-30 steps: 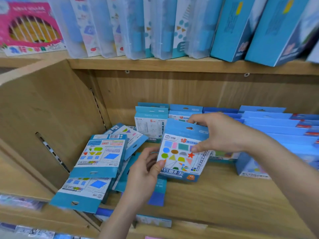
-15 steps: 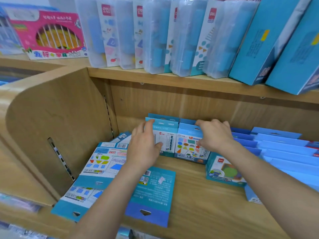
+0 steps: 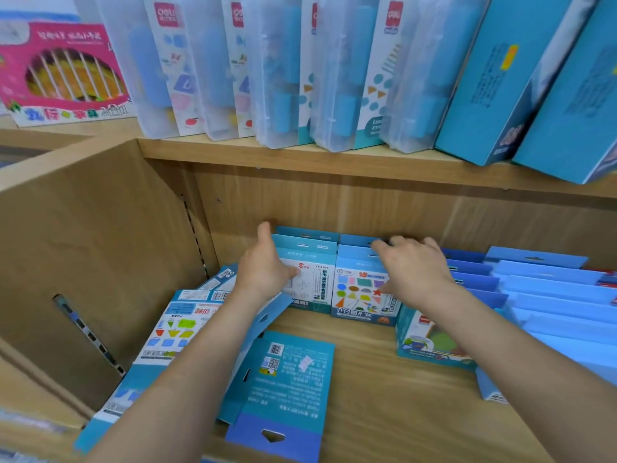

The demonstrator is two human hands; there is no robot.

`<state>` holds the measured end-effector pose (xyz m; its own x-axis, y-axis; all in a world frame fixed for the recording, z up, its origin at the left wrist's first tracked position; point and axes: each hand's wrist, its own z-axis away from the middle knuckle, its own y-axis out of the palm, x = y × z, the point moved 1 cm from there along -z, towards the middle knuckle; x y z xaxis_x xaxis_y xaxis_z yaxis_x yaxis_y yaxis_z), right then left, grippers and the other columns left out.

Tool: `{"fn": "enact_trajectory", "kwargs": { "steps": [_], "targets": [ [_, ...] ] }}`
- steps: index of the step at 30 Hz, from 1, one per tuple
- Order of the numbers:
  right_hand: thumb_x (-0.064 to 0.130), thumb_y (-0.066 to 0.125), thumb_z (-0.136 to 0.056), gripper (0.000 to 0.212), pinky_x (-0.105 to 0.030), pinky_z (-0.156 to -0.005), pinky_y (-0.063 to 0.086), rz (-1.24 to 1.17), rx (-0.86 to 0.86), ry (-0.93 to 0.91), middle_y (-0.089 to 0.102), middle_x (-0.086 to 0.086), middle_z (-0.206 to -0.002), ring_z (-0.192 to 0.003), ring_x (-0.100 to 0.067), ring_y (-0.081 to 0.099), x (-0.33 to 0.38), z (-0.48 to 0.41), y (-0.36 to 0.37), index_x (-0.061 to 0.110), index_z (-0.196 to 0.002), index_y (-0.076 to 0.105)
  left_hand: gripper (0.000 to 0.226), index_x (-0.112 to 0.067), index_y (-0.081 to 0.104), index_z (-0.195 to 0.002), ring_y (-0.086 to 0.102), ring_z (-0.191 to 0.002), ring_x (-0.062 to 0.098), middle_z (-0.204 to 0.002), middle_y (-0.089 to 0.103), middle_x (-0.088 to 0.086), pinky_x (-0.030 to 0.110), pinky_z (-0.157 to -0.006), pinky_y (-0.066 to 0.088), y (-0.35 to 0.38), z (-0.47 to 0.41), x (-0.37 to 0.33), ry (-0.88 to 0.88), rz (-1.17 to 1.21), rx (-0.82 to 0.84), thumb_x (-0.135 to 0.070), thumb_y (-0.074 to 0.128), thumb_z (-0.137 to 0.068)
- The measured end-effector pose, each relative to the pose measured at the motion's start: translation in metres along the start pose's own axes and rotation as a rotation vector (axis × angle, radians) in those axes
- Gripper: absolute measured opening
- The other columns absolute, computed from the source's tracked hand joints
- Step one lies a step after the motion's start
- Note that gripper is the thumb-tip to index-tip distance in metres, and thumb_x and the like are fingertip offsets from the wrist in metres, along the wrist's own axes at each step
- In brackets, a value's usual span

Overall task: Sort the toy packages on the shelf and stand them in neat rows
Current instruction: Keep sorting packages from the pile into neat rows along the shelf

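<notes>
— Both hands moved back vs. a sec ago: the shapes pkg I had out front, held between them, now stands in the back row. Left hand (image 3: 267,265) is off the flat pile and up against the white-front pkg (image 3: 309,279).

— Grip state?

— Left hand: palm flat on the left side/front of that white-front pkg, thumb up by its top edge, fingers loosely curved, pressing, not wrapped round it. Right hand (image 3: 412,270): fingers draped over the hang-tab top of the shapes pkg (image 3: 362,292), thumb down on its printed face near the red star, so it's pinching the top of that one.

— Orientation?

— Both pkgs upright, long axis vertical, hang tabs up, printed faces toward me, touching side by side near the shelf's back wall. More blue tabs just behind them.

— Rest of the shelf (image 3: 384,396)?

— Flat pkg (image 3: 287,389) lies back-side up in the front middle, barcode away from me, hang hole toward me, long axis running front to back. Pile of flat pkgs (image 3: 173,332) at left, partly under my left forearm. Rows of blue pkgs (image 3: 551,295) stand at right, a teal pkg (image 3: 430,342) in front of them.
</notes>
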<state>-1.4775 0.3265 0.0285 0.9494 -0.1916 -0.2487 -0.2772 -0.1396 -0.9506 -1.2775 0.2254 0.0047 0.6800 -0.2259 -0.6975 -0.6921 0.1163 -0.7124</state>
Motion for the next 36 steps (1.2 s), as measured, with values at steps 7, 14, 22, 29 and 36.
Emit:
{"fn": "enact_trajectory", "kwargs": {
  "steps": [7, 14, 22, 29, 36],
  "targets": [
    [0.029, 0.070, -0.079, 0.054, -0.035, -0.079, 0.036, 0.018, 0.011, -0.021, 0.056, 0.000, -0.114, -0.105, -0.022, 0.057, 0.000, -0.006, 0.000, 0.021, -0.125, 0.043, 0.081, -0.025, 0.024, -0.137, 0.060, -0.103, 0.029, -0.118, 0.062, 0.008, 0.037, -0.084, 0.049, 0.008, 0.000, 0.001, 0.028, -0.092, -0.032, -0.018, 0.077, -0.076],
    [0.044, 0.069, -0.076, 0.066, -0.041, -0.084, 0.030, -0.036, -0.007, 0.049, 0.052, 0.001, -0.116, -0.110, -0.022, 0.046, 0.001, 0.005, 0.002, 0.030, -0.132, 0.035, 0.096, -0.030, 0.005, -0.146, 0.058, -0.109, 0.024, -0.125, 0.058, 0.007, 0.038, -0.090, 0.050, 0.003, 0.009, -0.001, -0.006, 0.012, 0.046, -0.018, 0.074, -0.080],
    [0.040, 0.063, -0.084, 0.048, -0.041, -0.091, 0.038, -0.693, -0.236, -0.058, 0.053, 0.005, -0.124, -0.117, -0.020, 0.047, 0.056, 0.038, -0.021, 0.030, -0.129, 0.047, 0.031, -0.030, 0.058, -0.119, 0.056, -0.107, 0.014, -0.119, 0.061, -0.009, 0.024, -0.077, 0.039, -0.058, 0.118, 0.017, 0.149, -0.166, -0.184, -0.023, 0.060, -0.089],
    [0.029, 0.065, -0.086, 0.044, -0.016, -0.098, 0.031, -0.994, -0.033, -0.284, 0.051, 0.017, -0.129, -0.120, -0.003, 0.048, 0.129, 0.063, 0.000, 0.033, -0.128, 0.051, 0.039, -0.033, 0.058, -0.120, 0.045, -0.120, 0.006, -0.130, 0.053, -0.019, 0.015, -0.091, 0.032, -0.081, 0.184, 0.085, 0.004, -0.282, -0.171, -0.040, 0.066, -0.083],
    [0.034, 0.060, -0.088, 0.065, -0.042, -0.110, 0.028, -0.707, 0.028, -0.530, 0.020, 0.014, -0.154, -0.143, -0.009, 0.011, 0.177, 0.069, 0.006, 0.039, -0.143, 0.028, 0.055, -0.038, 0.044, -0.133, 0.020, -0.137, 0.008, -0.149, 0.027, -0.014, 0.028, -0.109, 0.030, -0.079, 0.207, 0.109, -0.042, -0.299, -0.186, -0.041, 0.066, -0.083]
  ]
}}
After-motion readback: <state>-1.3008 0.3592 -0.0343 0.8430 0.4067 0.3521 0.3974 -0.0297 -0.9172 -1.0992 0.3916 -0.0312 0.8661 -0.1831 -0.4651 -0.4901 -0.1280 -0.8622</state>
